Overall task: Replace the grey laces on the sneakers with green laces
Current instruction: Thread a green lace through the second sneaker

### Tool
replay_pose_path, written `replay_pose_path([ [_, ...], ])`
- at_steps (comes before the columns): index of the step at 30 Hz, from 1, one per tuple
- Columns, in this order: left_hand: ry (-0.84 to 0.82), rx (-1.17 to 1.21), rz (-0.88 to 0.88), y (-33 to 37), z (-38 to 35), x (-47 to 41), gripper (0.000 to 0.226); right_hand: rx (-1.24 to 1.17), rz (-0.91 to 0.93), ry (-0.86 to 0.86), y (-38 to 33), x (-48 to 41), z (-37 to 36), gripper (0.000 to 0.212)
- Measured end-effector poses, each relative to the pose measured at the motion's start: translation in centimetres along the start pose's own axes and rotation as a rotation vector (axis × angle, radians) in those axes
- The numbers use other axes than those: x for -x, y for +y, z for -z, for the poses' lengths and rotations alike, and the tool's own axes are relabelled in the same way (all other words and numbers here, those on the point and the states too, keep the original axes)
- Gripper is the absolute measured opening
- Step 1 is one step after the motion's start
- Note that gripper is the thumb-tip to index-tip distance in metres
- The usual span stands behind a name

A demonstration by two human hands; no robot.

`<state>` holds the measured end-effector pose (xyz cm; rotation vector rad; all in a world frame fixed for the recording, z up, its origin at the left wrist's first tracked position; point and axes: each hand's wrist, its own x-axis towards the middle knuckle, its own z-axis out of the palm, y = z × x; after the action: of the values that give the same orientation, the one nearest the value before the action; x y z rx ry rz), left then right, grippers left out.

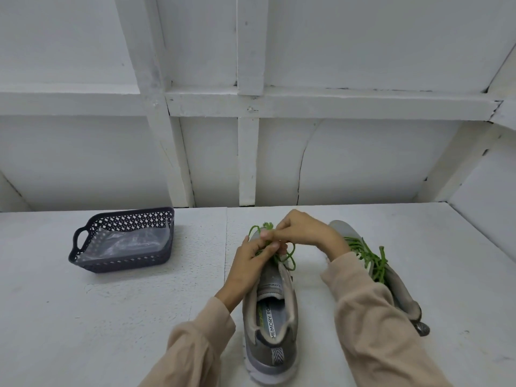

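While left hand [247, 263] and right hand [301, 230] pinch the lace [290, 256] over the left sneaker [275, 317], a jerk could unthread it.

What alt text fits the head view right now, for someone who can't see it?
The left hand and right hand pinch a green lace at the front of a grey sneaker on a white table. A second sneaker, green-laced, lies to its right; a dark basket sits at left.

Open tabletop [111, 317] between basket [122, 264] and near sneaker [272, 325]; second sneaker [396, 286] just right of it; wall [349, 163] behind
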<state>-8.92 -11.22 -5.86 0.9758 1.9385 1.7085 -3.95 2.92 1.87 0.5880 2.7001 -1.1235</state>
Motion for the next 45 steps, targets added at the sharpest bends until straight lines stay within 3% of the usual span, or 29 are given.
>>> replay_pose_path([
  [3,-0.002,0.026,0.007,-0.2,-0.3,0.0,0.023,-0.275,0.132,0.054,0.3,-0.2,-1.0,0.022],
  [12,-0.059,0.14,0.141,0.0,-0.8,0.4,0.006,-0.629,0.254,0.177,-2.6,0.0,0.5,0.011],
  [19,-0.042,0.126,0.102,-0.7,-0.8,0.0,0.014,-0.901,0.335,0.269,-6.1,-0.8,2.9,0.01],
  [26,-0.021,0.015,0.078,-0.6,-0.9,0.0,0.015,-1.52,0.405,0.255,-7.6,-2.0,5.3,0.02],
  [28,-0.01,0.011,0.082,-0.5,-0.8,0.0,0.016,-1.582,0.427,0.248,-7.9,-2.5,5.6,0.021],
  [32,0.017,-0.003,0.04,-0.2,-0.7,0.1,0.016,-1.442,0.366,0.234,-6.1,-4.4,4.7,0.013],
  [33,0.023,-0.001,0.041,-0.3,-0.6,0.2,0.015,-1.252,0.289,0.243,-5.0,-4.8,4.3,0.015],
  [36,0.028,0.022,0.053,-0.3,-0.6,0.2,0.014,-0.437,-0.031,0.184,-1.5,-4.8,2.7,0.049],
  [38,0.035,0.027,0.056,-0.3,-0.5,0.2,0.015,-0.174,-0.136,0.028,0.4,-3.7,1.8,0.059],
  [41,0.012,0.015,0.046,-0.3,-0.4,0.0,0.015,-0.132,-0.143,-0.155,1.8,-1.7,0.7,0.057],
  [45,-0.03,-0.023,0.004,-0.2,-0.4,0.0,0.021,-0.285,-0.017,-0.055,1.8,-0.3,-0.9,0.034],
])
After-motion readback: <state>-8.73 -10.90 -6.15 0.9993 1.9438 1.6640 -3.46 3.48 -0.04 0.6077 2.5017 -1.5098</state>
